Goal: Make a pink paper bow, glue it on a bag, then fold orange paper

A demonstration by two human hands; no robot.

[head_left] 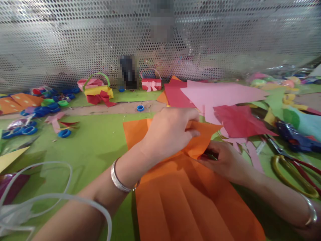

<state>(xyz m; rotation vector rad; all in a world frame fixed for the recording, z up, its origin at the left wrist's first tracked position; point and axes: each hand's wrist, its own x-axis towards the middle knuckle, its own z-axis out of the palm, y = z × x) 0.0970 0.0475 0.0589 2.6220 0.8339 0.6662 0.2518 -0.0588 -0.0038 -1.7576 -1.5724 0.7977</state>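
Observation:
A large sheet of orange paper (pixel 175 207) with long parallel creases lies in front of me, running off the bottom of the view. My left hand (pixel 170 132) reaches across its far part, thumb and fingers closed on a raised, bent flap of the paper. Beside it on the right, my right hand (pixel 225 162) holds the lower edge of the same flap, fingers curled and partly hidden under the paper. Both wrists wear silver bangles. Scissors (pixel 296 170) with yellow and red handles lie just right of my right hand.
Pink sheets (pixel 220 95) and red paper (pixel 243 122) are piled behind my right hand, near a dark blue glue gun (pixel 298 137). Small paper baskets (pixel 99 93) stand by the perforated metal panel (pixel 75 43). A white cable (pixel 67 197) loops over the lower left. Blue rings (pixel 64 133) lie left.

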